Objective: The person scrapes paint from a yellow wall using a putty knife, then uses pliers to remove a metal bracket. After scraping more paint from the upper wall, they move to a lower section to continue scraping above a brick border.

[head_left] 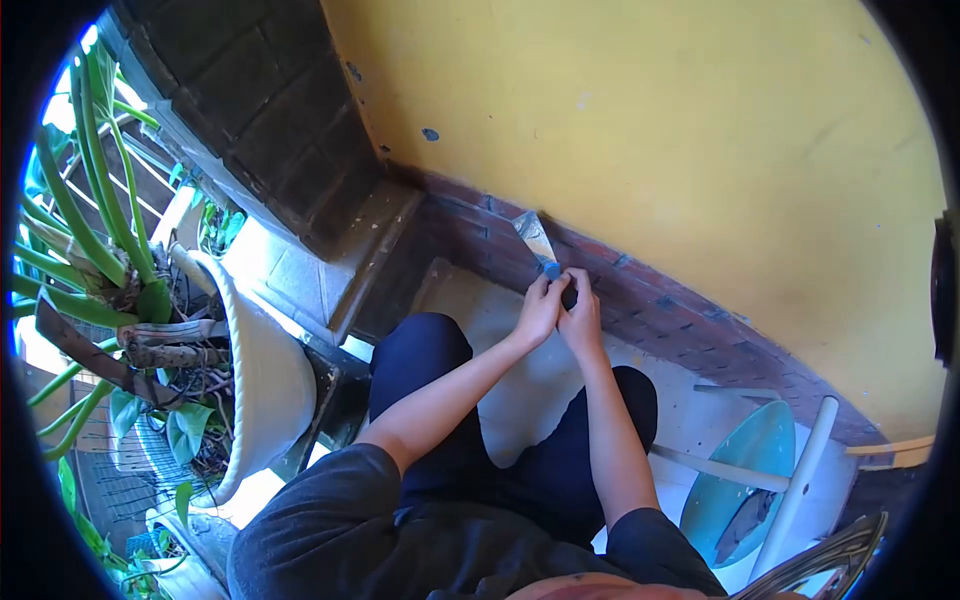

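Observation:
A putty knife (533,236) with a broad, smeared metal blade and a blue-and-black handle points up toward the brick skirting. My right hand (582,312) is wrapped around the dark end of its handle. Right beside it, my left hand (540,310) closes on the handle near the blue part, so the two hands almost meet. The blade overlaps the red-brown brick band (590,262) at the foot of the yellow wall (660,110) in this view. Most of the handle is hidden by my fingers.
To the left stands a large white planter (265,375) with thick green stems. A dark-tiled pillar (270,110) rises from a stone base at upper left. A turquoise basin (750,480) lies by pale tubular legs at lower right. My knees flank the light floor (520,375).

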Demonstrator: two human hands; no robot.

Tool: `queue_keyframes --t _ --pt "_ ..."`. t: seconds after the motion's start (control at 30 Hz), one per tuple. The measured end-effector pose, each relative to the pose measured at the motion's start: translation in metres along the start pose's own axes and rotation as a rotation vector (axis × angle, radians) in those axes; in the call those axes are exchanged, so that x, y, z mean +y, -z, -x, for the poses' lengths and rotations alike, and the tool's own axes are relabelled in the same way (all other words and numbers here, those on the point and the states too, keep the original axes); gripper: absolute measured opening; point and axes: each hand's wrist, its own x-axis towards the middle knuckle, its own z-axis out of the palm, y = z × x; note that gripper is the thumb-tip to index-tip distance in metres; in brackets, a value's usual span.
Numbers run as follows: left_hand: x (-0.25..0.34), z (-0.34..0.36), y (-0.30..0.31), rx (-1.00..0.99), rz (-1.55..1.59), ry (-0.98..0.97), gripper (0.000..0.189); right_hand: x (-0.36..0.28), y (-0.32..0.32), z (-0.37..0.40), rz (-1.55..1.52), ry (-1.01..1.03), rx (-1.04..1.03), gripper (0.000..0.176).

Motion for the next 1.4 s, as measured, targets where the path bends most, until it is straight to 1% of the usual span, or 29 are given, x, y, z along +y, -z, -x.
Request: queue_keyframes --t 0.07,0.17,0.2,0.23,0.27,0.33,0.37,0.43,0.47,0.5,0.57,0.6,0.7,0.77,0.8,0.87,0.9,0.93,0.97,1.0,1.07,1.1,1.13,1.17,1.2,1.27,1.3,1.4 --pt "-0.001 0.002 -0.003 -0.021 0.009 0.085 0.034 0.005 -0.001 0.006 0.02 -0.02 -0.019 0.039" --pt "0.011 0.006 0.0 -0.025 0.015 0.088 0.033 -0.003 -0.003 0.008 -0.011 -0.014 -0.017 0.041" --pt "0.012 0.003 0.001 -0.033 0.022 0.111 0.031 -0.005 -0.004 0.01 -0.029 -0.009 -0.01 0.042" --pt "0.011 0.0 0.003 -0.042 0.029 0.136 0.03 -0.002 -0.006 0.012 -0.053 -0.078 -0.042 0.044" --pt "0.008 -0.001 0.005 -0.044 0.034 0.167 0.028 0.002 -0.007 0.014 -0.017 -0.052 -0.034 0.044" --pt "0.013 0.0 -0.002 0.041 0.105 0.154 0.028 0.008 -0.012 0.018 0.029 0.0 -0.037 0.045" --pt "0.01 -0.003 -0.004 0.085 0.062 0.097 0.028 0.01 -0.011 0.019 0.047 -0.043 -0.068 0.042" --pt "0.028 -0.003 0.0 0.041 0.126 0.146 0.025 0.005 -0.009 0.021 -0.039 -0.114 -0.084 0.039" --pt "0.032 -0.003 0.002 0.033 0.141 0.138 0.024 -0.001 -0.007 0.02 -0.078 -0.143 -0.089 0.038" --pt "0.035 -0.003 0.003 0.025 0.157 0.13 0.023 -0.008 -0.006 0.021 -0.053 -0.174 -0.111 0.038" --pt "0.029 -0.003 0.007 0.038 0.106 0.062 0.022 0.001 -0.012 0.025 -0.048 -0.106 -0.096 0.04" --pt "0.031 -0.002 0.007 0.05 0.117 0.071 0.021 0.001 -0.016 0.025 -0.044 -0.076 -0.091 0.042" --pt "0.027 -0.004 0.007 0.079 0.107 0.083 0.021 -0.002 -0.02 0.026 -0.006 -0.092 -0.133 0.044" --pt "0.013 -0.009 0.007 0.088 0.041 0.075 0.024 0.017 -0.025 0.026 0.021 -0.026 -0.127 0.048" --pt "0.02 -0.005 0.01 0.106 0.096 0.103 0.023 0.02 -0.024 0.029 0.037 0.0 -0.123 0.05" --pt "0.053 -0.003 0.022 0.132 0.21 0.141 0.023 0.002 -0.019 0.032 0.029 -0.026 -0.193 0.046" --pt "0.069 -0.001 0.026 0.135 0.219 0.096 0.019 -0.01 -0.019 0.031 0.024 -0.032 -0.222 0.044" --pt "0.066 -0.006 0.028 0.146 0.232 0.08 0.021 -0.021 -0.019 0.026 -0.056 -0.117 -0.2 0.039" --pt "0.072 -0.007 0.027 0.124 0.258 0.104 0.021 -0.031 -0.019 0.024 -0.134 -0.202 -0.182 0.034" --pt "0.078 -0.004 0.025 0.103 0.288 0.133 0.023 -0.042 -0.015 0.019 -0.145 -0.187 -0.151 0.032" --pt "0.086 0.003 0.019 0.063 0.293 0.086 0.023 -0.064 -0.006 0.009 -0.164 -0.155 -0.092 0.027" --pt "0.089 0.006 0.015 0.043 0.295 0.066 0.023 -0.071 -0.002 0.001 -0.1 0.002 -0.047 0.026" --pt "0.088 0.005 0.011 0.045 0.298 0.022 0.029 -0.077 0.003 -0.008 -0.035 0.157 -0.006 0.026" --pt "0.087 0.001 0.005 0.049 0.303 -0.021 0.036 -0.084 0.009 -0.016 -0.014 0.185 -0.018 0.026" --pt "0.086 -0.002 0.0 0.056 0.31 -0.06 0.042 -0.097 0.018 -0.023 0.079 0.167 -0.043 0.026" --pt "0.1 -0.006 -0.008 0.123 0.287 -0.223 0.048 -0.126 0.035 -0.036 0.267 0.119 -0.102 0.026" --pt "0.105 -0.007 -0.011 0.16 0.273 -0.301 0.052 -0.128 0.039 -0.045 0.249 0.072 -0.114 0.026" --pt "0.095 0.002 -0.012 0.074 0.775 0.0 0.058 -0.15 0.041 -0.064 0.264 0.114 -0.071 0.027"
